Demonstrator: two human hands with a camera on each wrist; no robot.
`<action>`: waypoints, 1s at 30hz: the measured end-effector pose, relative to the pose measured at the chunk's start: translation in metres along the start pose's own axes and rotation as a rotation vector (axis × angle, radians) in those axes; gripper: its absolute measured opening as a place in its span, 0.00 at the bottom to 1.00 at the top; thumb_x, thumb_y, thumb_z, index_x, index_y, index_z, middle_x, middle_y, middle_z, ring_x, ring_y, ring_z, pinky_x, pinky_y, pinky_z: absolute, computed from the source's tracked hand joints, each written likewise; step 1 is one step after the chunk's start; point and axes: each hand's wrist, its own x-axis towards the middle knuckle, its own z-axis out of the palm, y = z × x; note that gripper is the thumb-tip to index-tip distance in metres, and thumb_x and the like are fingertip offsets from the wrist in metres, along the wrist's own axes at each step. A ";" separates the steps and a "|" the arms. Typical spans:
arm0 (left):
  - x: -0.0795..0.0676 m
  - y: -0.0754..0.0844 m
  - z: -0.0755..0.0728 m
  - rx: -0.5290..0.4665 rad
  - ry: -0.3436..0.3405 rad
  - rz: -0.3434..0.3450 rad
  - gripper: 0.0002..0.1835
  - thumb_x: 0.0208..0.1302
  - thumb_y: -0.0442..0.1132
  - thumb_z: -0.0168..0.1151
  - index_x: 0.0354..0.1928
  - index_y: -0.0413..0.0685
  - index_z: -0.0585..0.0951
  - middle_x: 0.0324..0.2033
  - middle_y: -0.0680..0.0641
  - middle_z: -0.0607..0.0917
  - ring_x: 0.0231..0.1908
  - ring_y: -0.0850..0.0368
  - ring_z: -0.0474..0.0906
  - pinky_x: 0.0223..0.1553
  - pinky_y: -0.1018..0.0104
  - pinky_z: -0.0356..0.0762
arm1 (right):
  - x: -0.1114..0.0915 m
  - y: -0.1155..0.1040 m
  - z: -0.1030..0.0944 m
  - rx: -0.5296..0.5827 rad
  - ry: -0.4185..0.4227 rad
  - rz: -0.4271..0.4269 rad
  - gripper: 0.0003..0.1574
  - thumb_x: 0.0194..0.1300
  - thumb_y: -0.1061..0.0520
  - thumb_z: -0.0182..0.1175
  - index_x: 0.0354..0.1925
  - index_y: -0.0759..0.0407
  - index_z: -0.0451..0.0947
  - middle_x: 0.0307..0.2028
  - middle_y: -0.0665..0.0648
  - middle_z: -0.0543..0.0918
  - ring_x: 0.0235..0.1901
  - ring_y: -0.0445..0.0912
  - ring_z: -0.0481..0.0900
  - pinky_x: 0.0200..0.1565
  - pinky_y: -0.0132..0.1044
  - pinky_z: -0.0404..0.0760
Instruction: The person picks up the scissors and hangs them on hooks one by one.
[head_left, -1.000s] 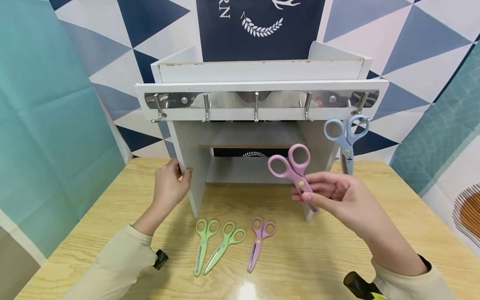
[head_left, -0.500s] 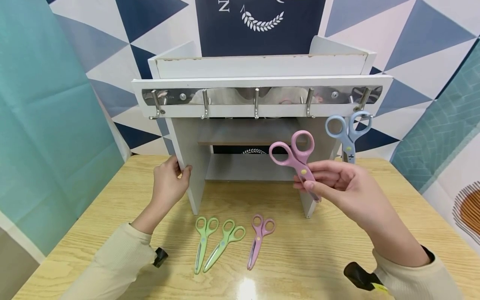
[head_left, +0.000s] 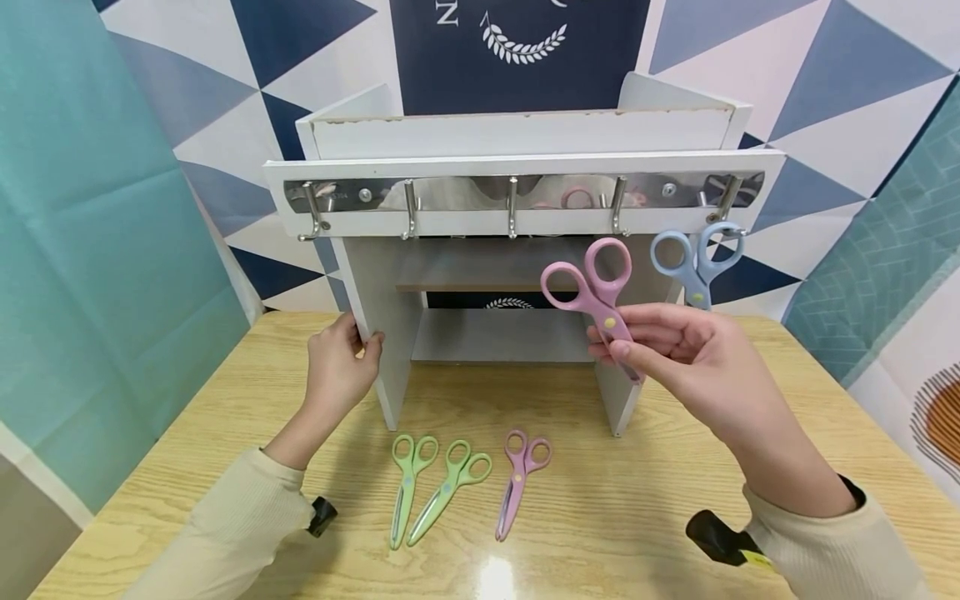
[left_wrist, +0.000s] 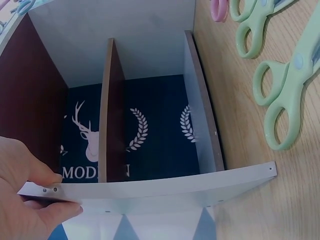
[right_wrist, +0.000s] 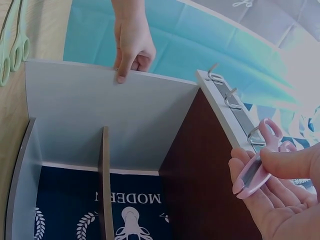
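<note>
While the right hand is pinching: held pink scissors, right of centre in the head frame, are standing loops up, the thumb lying on the near side of the blades and the fingers curling behind.
Left hand: it is gripping the side edge of the white shelf unit, left of centre, one digit on the inner face.
Shelf compartments: a divider is splitting the inside, and behind both spaces a dark blue backdrop is showing.
Hook strip: blue scissors are hanging by one loop at its rightmost hook, their blades hiding behind the right hand.
Table: upright green scissors, slanted green scissors and lying pink scissors are resting side by side, lower centre.
Lettering: the backdrop is reading "MOD" in the left wrist view, lower left — the divider is covering part of the word; the right wrist view is showing "MODE" upside down. A sideways "N" is appearing at the head frame's top.
Wrist views only: both are revealing a deer head on the backdrop and a dark brown panel; the left one is adding small holes in the gripped edge.
</note>
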 end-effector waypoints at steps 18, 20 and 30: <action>0.000 -0.001 0.000 0.019 0.009 0.018 0.13 0.58 0.27 0.60 0.43 0.25 0.78 0.37 0.28 0.86 0.40 0.37 0.86 0.41 0.46 0.84 | 0.006 0.000 -0.001 0.092 0.075 0.018 0.20 0.62 0.60 0.63 0.52 0.64 0.78 0.39 0.48 0.90 0.43 0.40 0.87 0.38 0.24 0.82; 0.000 -0.001 0.000 0.016 0.011 0.019 0.12 0.57 0.27 0.60 0.43 0.25 0.78 0.37 0.28 0.86 0.40 0.37 0.86 0.41 0.46 0.84 | 0.007 0.001 -0.001 0.081 0.079 0.019 0.20 0.62 0.60 0.63 0.53 0.64 0.78 0.38 0.48 0.90 0.42 0.39 0.87 0.39 0.24 0.82; -0.001 0.000 0.000 0.014 0.005 0.003 0.13 0.58 0.28 0.60 0.44 0.26 0.78 0.39 0.28 0.85 0.41 0.38 0.86 0.41 0.46 0.84 | 0.015 0.013 -0.002 0.153 0.044 -0.019 0.17 0.63 0.63 0.62 0.51 0.60 0.78 0.38 0.47 0.90 0.41 0.38 0.87 0.42 0.23 0.83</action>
